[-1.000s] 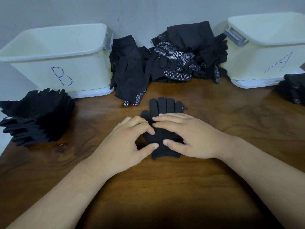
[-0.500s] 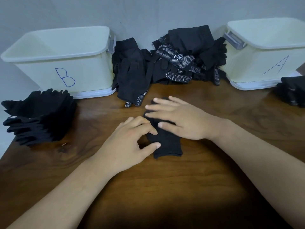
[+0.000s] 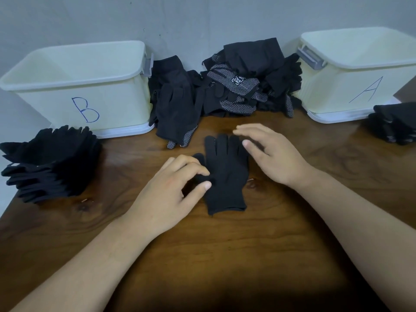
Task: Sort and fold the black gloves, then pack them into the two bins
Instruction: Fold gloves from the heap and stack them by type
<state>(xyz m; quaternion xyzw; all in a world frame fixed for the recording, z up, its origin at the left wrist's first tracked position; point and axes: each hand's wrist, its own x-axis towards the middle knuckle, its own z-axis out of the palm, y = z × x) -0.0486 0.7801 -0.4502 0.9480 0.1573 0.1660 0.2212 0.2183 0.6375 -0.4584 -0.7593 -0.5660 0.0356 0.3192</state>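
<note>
Glove (image 3: 225,176): one plain black knit glove, flat on the wooden table (image 3: 247,255), approx. ctr, directly in front of the person. Long axis runs near-to-far w/ a slight tilt; finger ends point away toward the wall, open cuff faces the person, the glove's thumb sticks out on the left side. Left hand (image 3: 173,190): index finger and thumb curled, pinching the glove's left edge at the base of that thumb; other fingers bent beside them. Right hand (image 3: 274,158): fingers straight and spread, holding nothing, over the right side of the glove's finger ends; hand is blurred, so contact w/ the fabric cannot be told. Bin marked B (image 3: 78,95) stands far left, bin marked A (image 3: 360,86) far right, both cream plastic, both against the wall. Btwn them, a loose pile of black gloves (image 3: 225,86), some w/ white grip dots; its front edge lies just beyond the glove, not touching it. Stack of black gloves (image 3: 51,163) at the table's left edge, in front of bin B. Second dark stack (image 3: 396,124) at the right edge, beside bin A.
</note>
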